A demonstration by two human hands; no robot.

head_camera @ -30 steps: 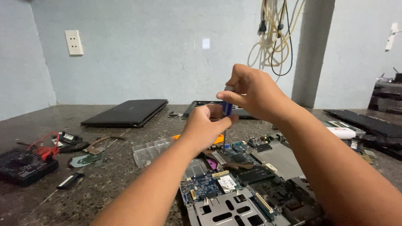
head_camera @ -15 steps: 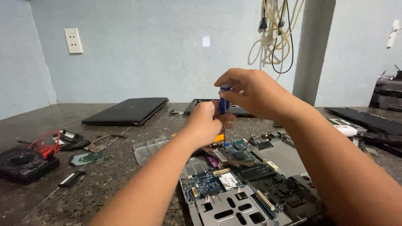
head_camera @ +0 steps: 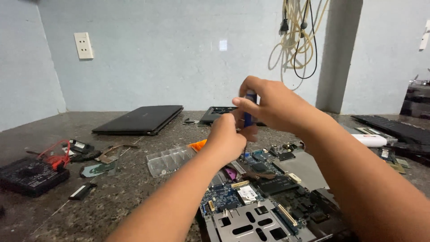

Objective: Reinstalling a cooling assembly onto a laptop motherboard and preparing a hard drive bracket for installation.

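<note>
Dark stone desk [head_camera: 134,188] under pale walls: since 1 second ago both hands stay raised, right hand [head_camera: 273,107] pinching a blue screwdriver [head_camera: 249,110], left hand [head_camera: 226,139] closed at its lower end, above the opened laptop [head_camera: 264,201].

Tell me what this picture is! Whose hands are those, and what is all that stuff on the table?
The camera sits on a person's head and looks down, so the two arms are that person's own. The right hand holds a small screwdriver with a blue handle upright, and the left hand is curled just below it. Its tip is hidden. Under the hands lies an opened laptop with its blue circuit board showing. Nearby on the dark stone table are a clear plastic parts box, a closed black laptop and red wires at the left. Cables hang on the wall.
</note>
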